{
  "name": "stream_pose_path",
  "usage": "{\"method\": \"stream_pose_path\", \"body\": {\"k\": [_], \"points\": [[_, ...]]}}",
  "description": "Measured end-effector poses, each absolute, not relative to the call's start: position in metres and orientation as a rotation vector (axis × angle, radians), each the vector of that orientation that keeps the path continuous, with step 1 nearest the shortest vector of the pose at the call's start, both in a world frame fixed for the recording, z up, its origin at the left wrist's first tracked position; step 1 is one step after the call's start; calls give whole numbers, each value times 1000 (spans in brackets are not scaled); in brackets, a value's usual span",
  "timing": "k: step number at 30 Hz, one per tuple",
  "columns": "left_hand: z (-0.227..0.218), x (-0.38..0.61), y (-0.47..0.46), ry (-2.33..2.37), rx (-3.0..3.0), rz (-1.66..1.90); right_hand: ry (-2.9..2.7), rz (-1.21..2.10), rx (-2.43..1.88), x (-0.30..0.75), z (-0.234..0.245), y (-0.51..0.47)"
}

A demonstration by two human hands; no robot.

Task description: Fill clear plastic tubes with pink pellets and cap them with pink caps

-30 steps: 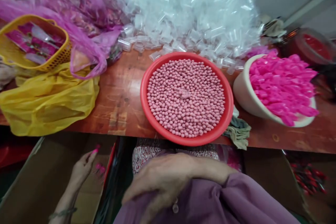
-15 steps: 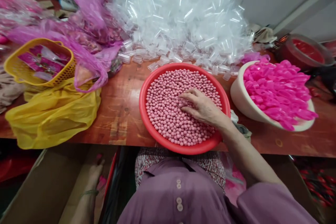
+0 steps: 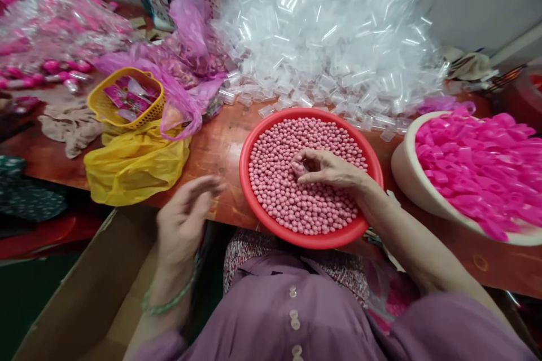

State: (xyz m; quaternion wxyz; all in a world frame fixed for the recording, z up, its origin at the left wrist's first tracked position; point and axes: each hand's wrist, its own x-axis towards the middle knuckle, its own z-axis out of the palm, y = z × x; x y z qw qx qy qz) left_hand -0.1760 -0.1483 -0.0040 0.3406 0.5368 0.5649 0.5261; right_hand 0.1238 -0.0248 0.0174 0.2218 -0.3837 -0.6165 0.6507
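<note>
A red basin [image 3: 249,177] full of small pink balls [image 3: 279,180] sits at the near edge of the wooden table [image 3: 214,152]. My right hand [image 3: 326,169] rests on the balls in the basin's middle, fingers curled and pinched on a few of them. My left hand [image 3: 184,220] hovers at the table's front edge, left of the basin, fingers loosely apart and holding nothing. Behind the basin lies a big heap of clear plastic tubes [image 3: 330,51]. At the right stands a cream bowl [image 3: 406,180] heaped with bright pink caps [image 3: 478,163].
A yellow basket [image 3: 127,101] holding pink packets, a yellow plastic bag [image 3: 135,166] and a purple bag [image 3: 186,67] lie at the left. A cardboard box [image 3: 80,299] stands below the table's edge. Bagged pink items [image 3: 51,28] fill the far left.
My left hand has risen out of the cardboard box to the table's edge. My right hand came up from my lap into the basin, then curled its fingers on some balls.
</note>
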Motion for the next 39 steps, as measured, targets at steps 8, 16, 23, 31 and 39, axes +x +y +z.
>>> {"method": "stream_pose_path", "body": {"k": [8,16,23,31,39], "points": [[-17,-71,-49,776,1335,991,-1580,1762,-949,134,30,-30],[-2,-52,-55,687,1243,922,-1627,1601,-981,142,33,-34],[13,-44,-55,749,1253,1159,-1657,1182,-1219,181,41,-45],[23,-44,-47,686,1224,1142,-2601,937,-1341,184,36,-65],[21,-41,-43,642,1139,1157,-2724,829,-1407,156,34,-66]]}}
